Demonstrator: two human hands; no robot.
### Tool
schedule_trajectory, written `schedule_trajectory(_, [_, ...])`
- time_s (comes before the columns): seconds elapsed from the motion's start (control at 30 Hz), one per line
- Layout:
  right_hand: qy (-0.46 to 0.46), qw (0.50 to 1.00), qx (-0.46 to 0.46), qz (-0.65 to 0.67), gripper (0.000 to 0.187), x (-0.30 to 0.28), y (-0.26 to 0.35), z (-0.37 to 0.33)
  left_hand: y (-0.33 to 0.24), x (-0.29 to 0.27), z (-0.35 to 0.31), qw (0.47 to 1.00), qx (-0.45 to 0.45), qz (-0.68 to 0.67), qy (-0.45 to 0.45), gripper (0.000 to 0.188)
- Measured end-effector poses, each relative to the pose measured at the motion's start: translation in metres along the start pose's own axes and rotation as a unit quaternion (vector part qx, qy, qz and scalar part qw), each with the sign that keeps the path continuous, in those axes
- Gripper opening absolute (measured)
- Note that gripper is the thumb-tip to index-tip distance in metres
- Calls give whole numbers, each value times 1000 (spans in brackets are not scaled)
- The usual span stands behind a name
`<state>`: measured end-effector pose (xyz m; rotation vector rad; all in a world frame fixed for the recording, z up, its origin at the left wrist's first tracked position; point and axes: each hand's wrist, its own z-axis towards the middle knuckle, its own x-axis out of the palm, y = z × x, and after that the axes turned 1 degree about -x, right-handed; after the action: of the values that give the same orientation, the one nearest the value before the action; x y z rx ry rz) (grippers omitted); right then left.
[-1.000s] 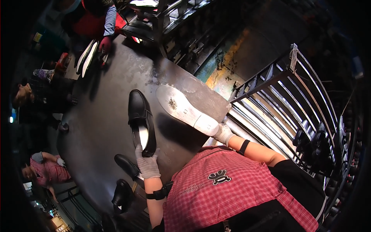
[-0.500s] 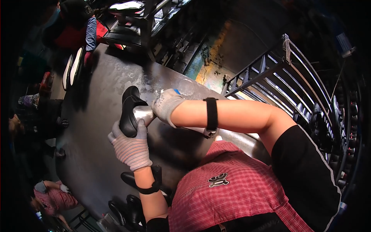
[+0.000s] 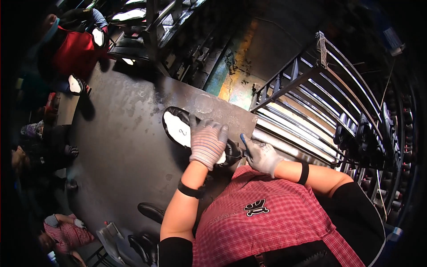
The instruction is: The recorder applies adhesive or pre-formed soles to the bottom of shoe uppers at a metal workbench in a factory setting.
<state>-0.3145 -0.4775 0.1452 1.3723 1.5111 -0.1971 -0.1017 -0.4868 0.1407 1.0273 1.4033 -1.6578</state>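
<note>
A black shoe point(image 3: 178, 127) is turned sole up above the metal tabletop, its pale underside showing with a handwritten mark. My left hand point(image 3: 208, 141), in a grey and orange striped glove, is wrapped across the shoe's middle and grips it. Beside the heel end is my right hand point(image 3: 262, 156), in a pale grey glove, with one blue-tipped finger sticking out. Its other fingers are curled at a small dark piece by the heel; I cannot make out what that is.
The metal table point(image 3: 129, 147) spreads to the left. Black shoes point(image 3: 140, 247) sit near its front edge, another point(image 3: 151, 211) by my left forearm. At right stands a metal rack point(image 3: 307, 89) with shoes. Across the table, a person in a red apron point(image 3: 75, 51) is near white-soled shoes.
The shoe has been flipped from upright, with a silvery piece showing in its opening, to sole up, and brought right. My left hand now lies over it; my right hand has drawn back rightward.
</note>
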Motion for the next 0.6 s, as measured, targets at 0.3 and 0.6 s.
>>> schedule_trajectory(0.3, [-205, 895, 42, 393, 42, 154, -97, 30, -73, 57, -12, 992, -83, 92, 17, 32])
schedule_trajectory(0.6, [-190, 726, 100, 653, 59, 112, -64, 73, -75, 57, 4, 991, -104, 89, 1, 31])
